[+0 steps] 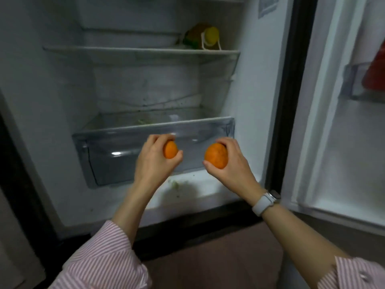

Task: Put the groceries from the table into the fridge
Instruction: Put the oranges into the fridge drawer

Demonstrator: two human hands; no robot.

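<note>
two hands are raised in front of the open fridge, each wrapped around one orange, so two oranges in all. the left hand grips the smaller orange, its fingers curled over the top and the thumb pressed beneath; only a slice of the fruit shows past the fingers. the right hand grips the larger orange, fingers arched over the far side and the thumb under the near left edge. the two oranges are near each other but apart, both held just in front of the one clear drawer at the bottom of the fridge, level with its front wall. the drawer is pulled partly out and a few pale green scraps lie inside it at the far side; more scraps lie on the white fridge floor below the hands.

a white watch sits on the right wrist. two striped pink sleeves are pushed up the forearms.

above the drawer one glass shelf crosses the fridge, and on its far right lies one bottle on its side, with a yellow cap and a green label. to the right the open fridge door stands wide, with one red item in a door bin at the frame's right edge; what it is cannot be told.
</note>
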